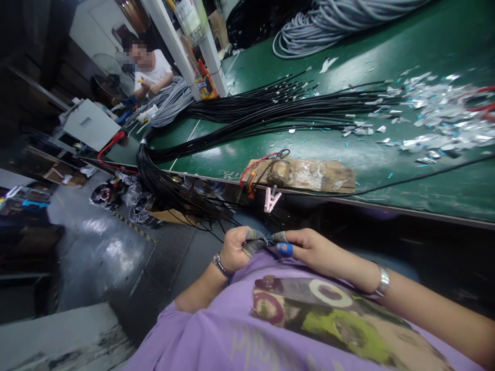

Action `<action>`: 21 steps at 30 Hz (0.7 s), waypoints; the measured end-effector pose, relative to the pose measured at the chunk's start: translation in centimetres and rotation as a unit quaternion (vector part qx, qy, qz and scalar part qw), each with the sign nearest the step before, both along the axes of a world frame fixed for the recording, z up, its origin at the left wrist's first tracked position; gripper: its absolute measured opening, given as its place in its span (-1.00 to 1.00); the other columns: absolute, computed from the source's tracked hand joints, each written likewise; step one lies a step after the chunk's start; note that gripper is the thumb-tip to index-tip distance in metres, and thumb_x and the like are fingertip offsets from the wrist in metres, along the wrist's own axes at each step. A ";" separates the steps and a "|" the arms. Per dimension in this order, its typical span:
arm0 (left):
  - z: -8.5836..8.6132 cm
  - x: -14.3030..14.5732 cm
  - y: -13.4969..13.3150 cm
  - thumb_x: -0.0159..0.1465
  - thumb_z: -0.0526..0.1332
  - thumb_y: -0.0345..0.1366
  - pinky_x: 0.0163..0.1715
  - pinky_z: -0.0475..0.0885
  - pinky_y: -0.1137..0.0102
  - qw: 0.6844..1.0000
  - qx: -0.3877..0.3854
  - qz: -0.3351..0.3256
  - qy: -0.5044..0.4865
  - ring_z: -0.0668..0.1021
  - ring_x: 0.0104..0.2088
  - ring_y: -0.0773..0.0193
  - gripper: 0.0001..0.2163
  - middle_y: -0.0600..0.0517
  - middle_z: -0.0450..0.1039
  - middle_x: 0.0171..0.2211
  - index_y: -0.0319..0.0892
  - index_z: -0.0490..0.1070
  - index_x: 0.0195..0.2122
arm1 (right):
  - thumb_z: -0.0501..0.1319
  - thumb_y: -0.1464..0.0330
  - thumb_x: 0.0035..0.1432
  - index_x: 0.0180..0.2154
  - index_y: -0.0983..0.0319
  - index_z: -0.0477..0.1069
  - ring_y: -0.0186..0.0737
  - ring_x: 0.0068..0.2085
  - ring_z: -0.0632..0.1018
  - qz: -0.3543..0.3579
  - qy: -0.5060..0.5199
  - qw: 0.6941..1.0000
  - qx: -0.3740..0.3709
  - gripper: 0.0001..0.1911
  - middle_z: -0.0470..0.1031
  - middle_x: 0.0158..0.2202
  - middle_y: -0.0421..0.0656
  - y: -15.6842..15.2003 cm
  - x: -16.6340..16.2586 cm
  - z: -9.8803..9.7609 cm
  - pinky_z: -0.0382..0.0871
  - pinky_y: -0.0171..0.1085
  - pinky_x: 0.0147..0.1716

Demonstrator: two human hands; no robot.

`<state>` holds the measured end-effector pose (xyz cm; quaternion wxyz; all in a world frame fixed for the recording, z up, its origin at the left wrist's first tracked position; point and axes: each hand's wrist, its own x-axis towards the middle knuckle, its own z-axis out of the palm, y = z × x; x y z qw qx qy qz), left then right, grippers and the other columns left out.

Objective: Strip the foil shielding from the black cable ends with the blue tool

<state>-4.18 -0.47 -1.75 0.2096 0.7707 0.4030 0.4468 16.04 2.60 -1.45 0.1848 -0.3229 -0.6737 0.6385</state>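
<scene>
A thin cable end [268, 240] is in the small gap between the two hands, low down in front of the purple shirt [216, 319]. The bit I can see is tiny, with some blue in it. It seems to run side to side, from one hand to the other. It is about as near to one hand as to the other, and the fingertips on both sides seem to touch it.

The left hand [235, 250] is curled up tight and seems to pinch the cable end from the left. Its fingers hide what is inside. The right hand [305, 247] comes from the other side and seems to pinch it too, with a finger on top and the thumb, wrapped in blue, just below.

The bunch of black cables [145, 159] hangs over the edge of the green table [216, 152], ahead and to the left, so it is nearer the left hand. Its loose part slants down toward the hands. I cannot tell if the cable end belongs to that bunch. A pink clip [271, 200] is just past the hands, by the table's edge.
</scene>
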 end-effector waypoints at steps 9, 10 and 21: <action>-1.5 0.3 0.1 0.15 0.21 -0.27 -0.40 0.39 0.37 0.984 0.025 0.170 0.055 0.47 -0.46 0.26 -0.90 -0.03 0.47 -0.49 -0.15 0.47 -0.41 | 0.15 -0.04 0.05 -0.40 0.29 0.54 -0.26 -0.49 0.40 -0.096 0.017 0.995 -0.012 -0.49 0.45 -0.55 -0.19 0.2 -1.1 0.4 0.37 -0.27 -0.47; -1.4 0.5 0.1 0.15 0.21 -0.26 -0.41 0.38 0.38 0.985 -0.002 0.169 0.035 0.45 -0.48 0.27 -0.89 -0.01 0.44 -0.52 -0.15 0.46 -0.42 | 0.15 -0.04 0.05 -0.40 0.29 0.54 -0.27 -0.50 0.39 -0.105 0.019 0.994 -0.011 -0.48 0.44 -0.56 -0.19 0.3 -1.3 0.5 0.36 -0.27 -0.48; 1.6 2.8 0.3 -0.06 0.34 0.05 -0.76 -0.08 0.55 0.833 -0.404 0.132 -0.355 0.05 -0.76 0.54 -0.58 0.24 0.10 -0.78 -0.17 0.22 -0.55 | 0.07 0.04 0.08 -0.30 0.29 0.54 -0.21 -0.44 0.44 -0.096 0.016 0.995 0.034 -0.51 0.51 -0.46 -0.15 0.3 -1.8 1.1 0.37 -0.25 -0.42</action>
